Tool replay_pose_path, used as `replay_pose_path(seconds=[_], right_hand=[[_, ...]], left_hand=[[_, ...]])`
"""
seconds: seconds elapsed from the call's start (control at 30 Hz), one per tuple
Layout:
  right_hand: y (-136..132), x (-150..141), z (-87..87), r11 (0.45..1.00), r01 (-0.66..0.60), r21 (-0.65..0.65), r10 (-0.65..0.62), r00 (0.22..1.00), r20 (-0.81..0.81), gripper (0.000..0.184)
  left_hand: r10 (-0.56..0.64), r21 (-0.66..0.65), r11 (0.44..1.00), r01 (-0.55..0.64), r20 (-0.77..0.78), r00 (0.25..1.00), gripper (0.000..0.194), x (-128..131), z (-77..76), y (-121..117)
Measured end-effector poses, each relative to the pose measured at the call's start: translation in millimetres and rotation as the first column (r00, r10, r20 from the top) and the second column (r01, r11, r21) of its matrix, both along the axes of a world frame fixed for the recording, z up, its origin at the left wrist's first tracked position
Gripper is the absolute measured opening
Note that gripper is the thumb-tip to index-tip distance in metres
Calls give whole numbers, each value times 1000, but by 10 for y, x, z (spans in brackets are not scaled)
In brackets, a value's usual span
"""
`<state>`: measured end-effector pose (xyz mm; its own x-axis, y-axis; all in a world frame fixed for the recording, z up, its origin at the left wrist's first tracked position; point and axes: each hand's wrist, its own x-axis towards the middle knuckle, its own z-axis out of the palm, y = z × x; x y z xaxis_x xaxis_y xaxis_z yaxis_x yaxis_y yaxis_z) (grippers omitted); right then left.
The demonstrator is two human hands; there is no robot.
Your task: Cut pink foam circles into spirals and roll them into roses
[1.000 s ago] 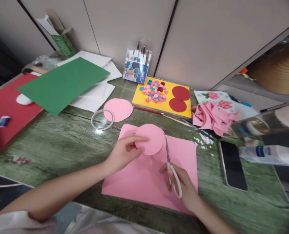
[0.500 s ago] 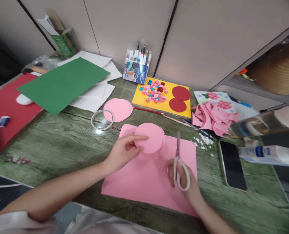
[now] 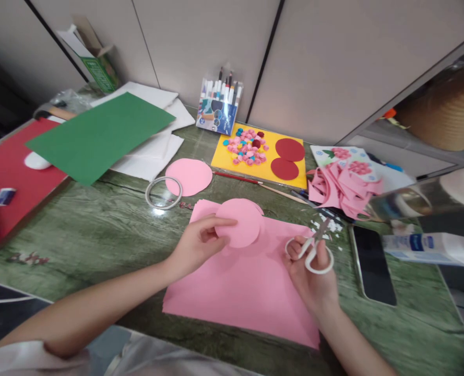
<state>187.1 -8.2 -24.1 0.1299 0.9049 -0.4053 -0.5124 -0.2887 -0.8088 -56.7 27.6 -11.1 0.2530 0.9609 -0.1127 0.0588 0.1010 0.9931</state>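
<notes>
Between the thumb and fingers of my left hand (image 3: 204, 237) is a round pink paper circle (image 3: 243, 224), held above a stack of pink paper sheets (image 3: 239, 292). Behind its upper right edge shows another curved rim of pink paper. My right hand (image 3: 312, 277) holds white-handled scissors (image 3: 318, 248), its fingers through the loops and the palm turned up. The blades point away to the upper right, apart from the circle, over small white paper scraps (image 3: 331, 223). Another rounded pink paper piece (image 3: 188, 176) lies on the table, partly under a grey ring (image 3: 163, 193).
Behind are a yellow sheet (image 3: 265, 166) with small coloured balls and two red circles, and a marker box (image 3: 219, 112). Pink paper offcuts (image 3: 341, 188), a phone (image 3: 372, 266) and a white tube (image 3: 431, 248) lie right. Green card (image 3: 102, 133) and red card (image 3: 24, 183) lie left.
My right hand has moved the scissors away from the circle to the right and turned palm up, the blades swinging toward the upper right. My left hand and the circle barely moved.
</notes>
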Motion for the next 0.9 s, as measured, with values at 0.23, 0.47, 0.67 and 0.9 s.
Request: replay_pose_path(seconds=[0.23,0.47,0.67,0.9], right_hand=[[-31,-42,65,998,-51,44,51,999,6,52],[-280,-57,-7,773,-624,112,513,720,468,52],[-404,-145,74,642,-766,-34,680,549,486,55],[-392,-155,34,653,-756,-44,670,550,499,57]], left_hand=[[27,-11,1000,-27,-4,1000,25,10,12,2],[113,21,994,-112,-73,991,20,9,-2,15],[154,74,987,-145,-122,981,22,-3,13,9],[162,95,984,-153,-90,983,30,7,20,-9]])
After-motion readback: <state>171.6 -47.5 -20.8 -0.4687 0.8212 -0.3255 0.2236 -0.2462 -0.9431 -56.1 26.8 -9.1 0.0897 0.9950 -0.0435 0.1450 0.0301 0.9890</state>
